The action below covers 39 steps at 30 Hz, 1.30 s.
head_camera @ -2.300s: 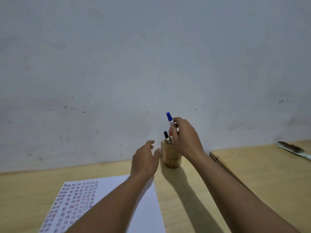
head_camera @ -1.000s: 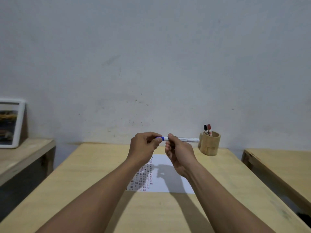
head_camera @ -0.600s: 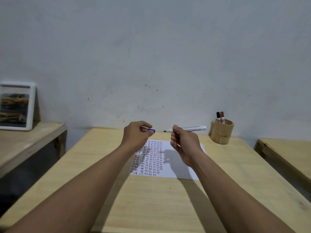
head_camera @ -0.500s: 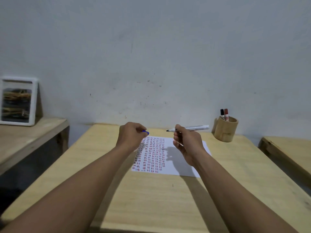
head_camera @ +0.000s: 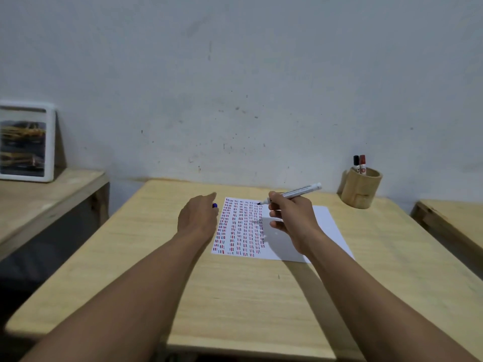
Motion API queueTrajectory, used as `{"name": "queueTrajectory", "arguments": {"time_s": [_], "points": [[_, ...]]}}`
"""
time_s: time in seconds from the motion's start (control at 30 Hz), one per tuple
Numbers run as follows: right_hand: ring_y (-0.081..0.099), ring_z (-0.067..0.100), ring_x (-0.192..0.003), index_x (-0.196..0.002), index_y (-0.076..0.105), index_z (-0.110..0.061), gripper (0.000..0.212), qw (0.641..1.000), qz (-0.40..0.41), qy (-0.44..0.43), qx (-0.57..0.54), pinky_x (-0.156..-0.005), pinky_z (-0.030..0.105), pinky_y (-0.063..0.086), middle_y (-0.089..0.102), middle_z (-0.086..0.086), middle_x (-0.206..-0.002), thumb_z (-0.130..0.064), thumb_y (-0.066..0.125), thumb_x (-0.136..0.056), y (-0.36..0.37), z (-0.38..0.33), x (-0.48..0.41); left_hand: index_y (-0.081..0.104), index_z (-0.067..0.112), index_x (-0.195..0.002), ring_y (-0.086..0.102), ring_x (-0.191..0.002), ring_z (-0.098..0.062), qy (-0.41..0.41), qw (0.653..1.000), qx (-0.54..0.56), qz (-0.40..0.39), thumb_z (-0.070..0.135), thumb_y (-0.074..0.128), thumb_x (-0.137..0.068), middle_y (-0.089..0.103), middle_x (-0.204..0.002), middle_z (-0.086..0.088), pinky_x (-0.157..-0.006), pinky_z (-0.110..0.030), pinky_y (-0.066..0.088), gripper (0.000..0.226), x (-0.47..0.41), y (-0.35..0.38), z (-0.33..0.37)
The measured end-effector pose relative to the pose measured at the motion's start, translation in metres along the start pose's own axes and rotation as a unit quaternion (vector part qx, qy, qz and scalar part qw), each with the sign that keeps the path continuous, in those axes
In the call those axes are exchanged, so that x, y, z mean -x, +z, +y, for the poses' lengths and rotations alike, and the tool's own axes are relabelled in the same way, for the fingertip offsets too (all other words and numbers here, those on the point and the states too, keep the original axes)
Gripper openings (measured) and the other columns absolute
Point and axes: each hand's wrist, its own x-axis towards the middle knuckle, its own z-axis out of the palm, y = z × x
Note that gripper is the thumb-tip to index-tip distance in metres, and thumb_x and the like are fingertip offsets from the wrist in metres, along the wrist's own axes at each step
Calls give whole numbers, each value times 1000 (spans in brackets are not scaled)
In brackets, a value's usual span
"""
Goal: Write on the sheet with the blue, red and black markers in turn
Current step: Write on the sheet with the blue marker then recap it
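A white sheet (head_camera: 324,231) lies on the wooden table (head_camera: 235,296), its left half filled with rows of short red, blue and black marks. My right hand (head_camera: 292,218) holds the uncapped blue marker (head_camera: 300,191) above the sheet, tip pointing left near the sheet's top edge. My left hand (head_camera: 198,218) hovers at the sheet's left edge, closed around the blue cap (head_camera: 214,205). The black marker (head_camera: 356,163) and the red marker (head_camera: 362,163) stand in a wooden cup (head_camera: 362,192) at the table's far right.
A white-framed picture (head_camera: 26,142) leans on the wall on a lower wooden bench (head_camera: 39,202) to the left. Another wooden table (head_camera: 454,220) begins at the right, across a narrow gap. A grey wall stands right behind the table.
The blue marker came out of the cup and my left hand pulled its cap off. Both hands have since dropped toward the sheet, the marker tip now near the sheet's top edge.
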Motion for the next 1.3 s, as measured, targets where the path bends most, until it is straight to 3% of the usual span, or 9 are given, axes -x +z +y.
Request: {"name": "queueTrajectory", "arguments": {"time_s": [0.03,0.1,0.23,0.33,0.43,0.53,0.97,1.17,1.3], "points": [[59,15,-67,-95,71,-2,19,1000,-2,-5,9,-58,27,54,64,3,-75,-20,65,-96,-1,0,1,52,28,-143,63,-106,-30,3,1000,-10,12,18,48,-100,70,-115,-5,-77,-33,47,44,3,-2,0],[62,15,-66,-98,72,1,20,999,-4,-22,36,-57,26,56,66,6,-77,-18,66,-96,-3,2,3,41,20,-151,63,-111,-32,0,1000,-9,23,18,46,-100,69,-122,-6,-83,-40,52,51,10,-4,-4],[63,14,-56,-86,75,-2,18,985,10,-68,160,-55,27,55,68,4,-67,-19,69,-91,-12,10,9,54,19,-140,60,-117,-30,-2,999,-4,40,26,40,-103,70,-122,-4,-96,-46,47,41,22,-8,-16],[63,15,-51,-81,74,-4,21,965,28,-85,247,-50,28,53,68,1,-61,-23,69,-86,-19,21,15,55,26,-141,52,-129,-30,7,999,-43,-3,34,34,-104,63,-134,-5,-108,-49,38,44,34,-10,-23],[62,14,-48,-79,71,-5,18,963,40,-75,256,-51,31,53,69,-2,-59,-23,67,-82,-21,32,21,32,38,-154,17,-152,-32,17,985,-135,-102,42,19,-103,30,-162,-9,-120,-59,10,52,44,-6,-30],[61,8,-47,-75,70,-5,23,953,44,-87,288,-52,28,50,69,-4,-57,-27,68,-82,-18,40,27,13,40,-158,-3,-155,-32,20,976,-160,-148,45,12,-103,5,-169,-9,-121,-60,-4,55,45,-6,-33],[56,17,-56,-76,62,10,35,931,37,-110,345,-51,29,40,74,18,-75,-25,67,-83,-14,48,31,10,41,-158,-4,-155,-32,25,972,-180,-151,47,11,-103,3,-169,-9,-121,-60,-5,56,48,-6,-33],[55,17,-56,-73,60,7,35,931,35,-110,345,-51,29,40,72,16,-70,-26,67,-83,-14,49,30,11,41,-158,-3,-155,-32,24,971,-183,-150,48,12,-102,4,-169,-9,-121,-60,-4,56,49,-7,-32],[50,16,-53,-65,52,-9,27,931,27,-103,350,-49,28,37,61,4,-59,-24,67,-82,-14,47,30,12,41,-158,-3,-155,-32,25,972,-177,-150,48,12,-102,5,-169,-9,-121,-59,-4,56,49,-7,-31]]}}
